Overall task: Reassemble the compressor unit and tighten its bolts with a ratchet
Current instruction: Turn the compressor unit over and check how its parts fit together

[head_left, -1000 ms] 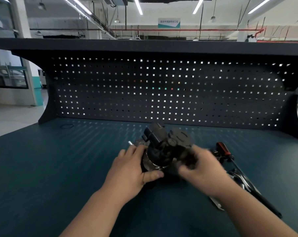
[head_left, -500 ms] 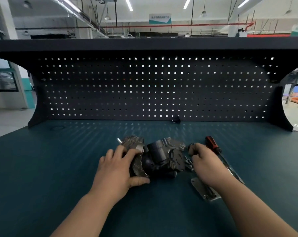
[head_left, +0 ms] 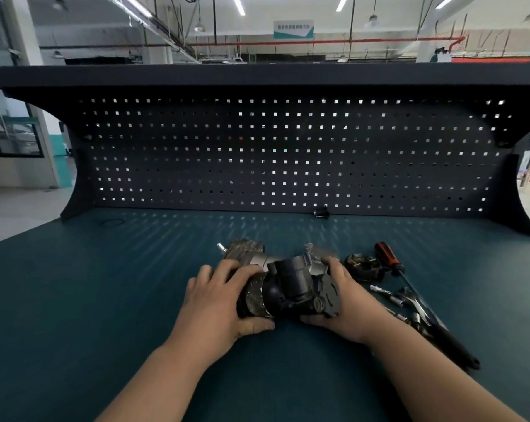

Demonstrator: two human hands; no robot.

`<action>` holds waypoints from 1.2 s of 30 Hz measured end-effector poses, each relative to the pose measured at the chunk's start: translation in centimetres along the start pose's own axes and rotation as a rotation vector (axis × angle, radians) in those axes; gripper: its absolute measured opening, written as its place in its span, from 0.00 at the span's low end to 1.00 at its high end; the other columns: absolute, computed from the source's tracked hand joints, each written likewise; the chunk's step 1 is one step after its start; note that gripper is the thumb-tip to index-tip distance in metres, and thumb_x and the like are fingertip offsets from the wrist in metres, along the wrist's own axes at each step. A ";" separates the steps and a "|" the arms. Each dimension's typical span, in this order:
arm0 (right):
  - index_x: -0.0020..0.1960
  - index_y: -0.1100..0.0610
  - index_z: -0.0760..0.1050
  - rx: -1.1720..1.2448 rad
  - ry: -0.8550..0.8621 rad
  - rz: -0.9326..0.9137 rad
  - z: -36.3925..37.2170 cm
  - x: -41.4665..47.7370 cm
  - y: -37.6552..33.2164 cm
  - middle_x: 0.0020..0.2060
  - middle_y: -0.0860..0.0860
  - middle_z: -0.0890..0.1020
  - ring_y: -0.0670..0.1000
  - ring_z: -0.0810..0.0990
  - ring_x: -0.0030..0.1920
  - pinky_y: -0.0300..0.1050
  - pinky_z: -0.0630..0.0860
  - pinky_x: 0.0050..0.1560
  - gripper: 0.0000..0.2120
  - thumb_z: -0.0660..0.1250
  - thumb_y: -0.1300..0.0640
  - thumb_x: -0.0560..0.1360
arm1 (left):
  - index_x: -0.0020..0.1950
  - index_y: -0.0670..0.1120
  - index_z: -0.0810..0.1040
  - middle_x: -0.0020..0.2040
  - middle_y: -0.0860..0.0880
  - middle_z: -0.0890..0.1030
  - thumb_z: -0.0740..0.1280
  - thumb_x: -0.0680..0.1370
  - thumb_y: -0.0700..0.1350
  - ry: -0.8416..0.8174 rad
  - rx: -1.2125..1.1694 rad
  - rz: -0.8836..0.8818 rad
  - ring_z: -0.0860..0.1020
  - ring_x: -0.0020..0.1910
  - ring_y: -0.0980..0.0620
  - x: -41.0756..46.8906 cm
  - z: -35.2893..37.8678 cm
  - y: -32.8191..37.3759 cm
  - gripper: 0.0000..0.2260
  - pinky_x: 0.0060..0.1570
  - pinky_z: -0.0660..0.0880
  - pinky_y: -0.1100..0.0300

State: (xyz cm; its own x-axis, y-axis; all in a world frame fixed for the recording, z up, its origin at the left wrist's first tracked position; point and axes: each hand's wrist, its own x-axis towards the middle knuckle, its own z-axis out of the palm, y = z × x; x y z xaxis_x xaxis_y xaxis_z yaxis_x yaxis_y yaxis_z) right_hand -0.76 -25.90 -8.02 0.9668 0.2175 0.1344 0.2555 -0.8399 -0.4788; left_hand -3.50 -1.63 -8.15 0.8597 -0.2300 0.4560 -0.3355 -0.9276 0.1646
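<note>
The compressor unit (head_left: 288, 287) lies on its side in the middle of the big blue-green table (head_left: 105, 300), close to the person and held between both hands. Behind the table stands a wide dark board full of little square holes (head_left: 257, 153). Both bare arms reach straight forward from the bottom of the view and come in toward each other. The left hand (head_left: 218, 306) wraps the left end of the unit: its fingers curl over the top and its thumb lies along the near bottom edge. The right hand (head_left: 349, 306) cups the right end, with its fingers bent over the far side and its thumb tucked under the near side. The unit is dark, with a shiny grey part at the left end. To the right of the right arm lies the ratchet (head_left: 449, 342), its long dark handle pointing toward the person. A screwdriver (head_left: 387, 257) with a red and black handle lies just past it. A round dark part (head_left: 362, 266) sits near the right hand. A few small shiny bits (head_left: 385, 292) lie by the ratchet. One tiny black thing (head_left: 321, 212) sits at the foot of the board.
</note>
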 end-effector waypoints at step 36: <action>0.60 0.33 0.63 0.584 0.192 -0.157 -1.9 10.1 -8.3 0.53 0.31 0.77 0.32 0.76 0.53 0.34 0.72 0.51 0.42 0.76 0.36 0.50 | 0.48 0.40 0.84 0.49 0.35 0.82 0.80 0.46 0.66 0.028 -1.412 -0.436 0.79 0.53 0.35 6.4 0.3 -6.0 0.40 0.59 0.70 0.40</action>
State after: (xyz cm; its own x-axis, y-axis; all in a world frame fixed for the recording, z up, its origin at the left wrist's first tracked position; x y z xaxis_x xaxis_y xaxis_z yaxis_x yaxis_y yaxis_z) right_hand 6.83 -17.67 -1.09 0.9126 0.1773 0.3684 0.4088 -0.3838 -0.8280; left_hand 4.15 2.32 -6.49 0.9868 0.0062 0.1616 -0.1610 0.1321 0.9781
